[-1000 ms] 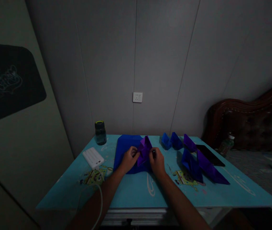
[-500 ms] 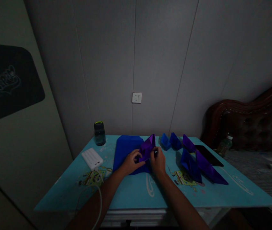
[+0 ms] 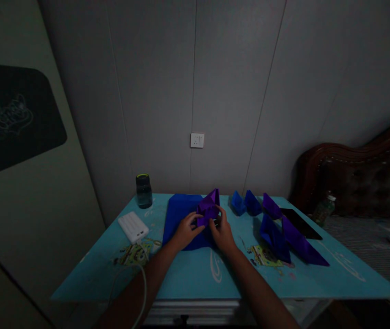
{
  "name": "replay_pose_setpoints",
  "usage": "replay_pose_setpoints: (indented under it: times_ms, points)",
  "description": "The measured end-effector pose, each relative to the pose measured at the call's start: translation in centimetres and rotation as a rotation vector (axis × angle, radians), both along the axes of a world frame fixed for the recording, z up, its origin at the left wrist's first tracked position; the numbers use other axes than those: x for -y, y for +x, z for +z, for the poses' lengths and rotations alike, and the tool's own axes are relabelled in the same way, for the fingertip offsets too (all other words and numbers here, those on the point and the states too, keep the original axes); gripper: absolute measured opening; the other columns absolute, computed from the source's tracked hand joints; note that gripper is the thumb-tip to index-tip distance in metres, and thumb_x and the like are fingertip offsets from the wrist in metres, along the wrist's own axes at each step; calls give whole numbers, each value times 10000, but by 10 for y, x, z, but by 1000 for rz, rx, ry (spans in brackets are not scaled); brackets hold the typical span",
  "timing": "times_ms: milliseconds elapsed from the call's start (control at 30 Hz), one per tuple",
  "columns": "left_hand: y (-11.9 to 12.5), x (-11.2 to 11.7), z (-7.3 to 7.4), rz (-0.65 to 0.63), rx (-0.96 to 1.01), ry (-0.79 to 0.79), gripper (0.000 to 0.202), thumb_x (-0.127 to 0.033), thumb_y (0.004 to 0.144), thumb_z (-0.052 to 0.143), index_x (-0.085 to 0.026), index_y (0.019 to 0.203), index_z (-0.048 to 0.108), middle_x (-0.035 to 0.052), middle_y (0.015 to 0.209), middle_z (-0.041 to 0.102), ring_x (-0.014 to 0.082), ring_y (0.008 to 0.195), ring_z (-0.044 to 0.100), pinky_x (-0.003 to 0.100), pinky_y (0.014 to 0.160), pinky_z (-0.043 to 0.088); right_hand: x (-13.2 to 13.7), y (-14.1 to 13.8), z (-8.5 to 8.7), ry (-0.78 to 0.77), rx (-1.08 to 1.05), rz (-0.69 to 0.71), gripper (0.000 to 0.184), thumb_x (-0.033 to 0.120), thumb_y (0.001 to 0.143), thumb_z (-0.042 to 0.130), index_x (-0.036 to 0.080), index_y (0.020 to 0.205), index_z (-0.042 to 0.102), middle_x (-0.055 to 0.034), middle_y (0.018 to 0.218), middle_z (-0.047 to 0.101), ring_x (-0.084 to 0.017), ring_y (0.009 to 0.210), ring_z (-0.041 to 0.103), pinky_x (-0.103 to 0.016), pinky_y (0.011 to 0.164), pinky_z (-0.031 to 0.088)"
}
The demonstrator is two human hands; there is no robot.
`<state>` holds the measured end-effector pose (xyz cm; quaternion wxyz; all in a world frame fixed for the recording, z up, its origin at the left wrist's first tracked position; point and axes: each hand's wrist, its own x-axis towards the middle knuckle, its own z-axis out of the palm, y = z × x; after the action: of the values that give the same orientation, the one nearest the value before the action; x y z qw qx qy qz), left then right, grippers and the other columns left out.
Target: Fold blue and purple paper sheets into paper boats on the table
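Observation:
Both my hands hold a folded purple paper piece [image 3: 209, 206] just above a stack of dark blue paper sheets [image 3: 180, 214] on a light blue table [image 3: 195, 272]. My left hand [image 3: 185, 230] grips its lower left side. On its lower right side my right hand [image 3: 221, 232] pinches it, fingers curled. The paper's point sticks up and away from me.
Several folded paper boats [image 3: 277, 224], blue and purple, stand to the right. A black phone [image 3: 300, 223] lies beyond them. A white power bank [image 3: 133, 226] with a cable and a dark jar [image 3: 143, 190] sit at left. A wooden headboard [image 3: 359, 169] is at far right.
The purple paper has been turned and raised between my hands, its point now upward; my hands drew slightly closer together. The camera shifted a little.

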<state>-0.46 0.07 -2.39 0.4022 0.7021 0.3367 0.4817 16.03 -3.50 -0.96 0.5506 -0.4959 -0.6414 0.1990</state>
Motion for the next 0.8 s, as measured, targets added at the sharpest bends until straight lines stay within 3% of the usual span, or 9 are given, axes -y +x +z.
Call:
replay_pose_setpoints:
  times_ms: [233,400,600,800]
  points:
    - [2,0,1,-52,75,-104,399,-285,741,712,-167,1107,607,112,1119,674,243,1047,642,381,900,526,-2,0,-1,45,-120,77,516,331,887,486,191,1358,331,-67,934,675,-173,733,648,-287,697,520]
    - [1,5,8,-34,38,-68,325,-315,774,678,-171,1061,626,97,1091,684,225,1026,648,348,871,537,-1,-1,-1,48,-112,63,495,316,890,490,203,1350,343,-68,974,674,-176,784,658,-292,730,522]
    - [-1,6,11,80,-120,181,166,-315,858,573,-189,905,669,100,1131,637,207,1002,639,320,799,561,-2,-1,-1,59,-51,-14,493,308,882,494,186,1340,358,-67,940,681,-180,764,657,-275,671,513]
    - [-2,7,18,212,-204,428,136,-235,893,513,-185,838,628,111,1173,578,218,1148,557,418,1009,445,-3,-2,-2,72,8,-90,584,324,870,498,154,1395,305,-56,867,675,-176,683,633,-277,627,495]
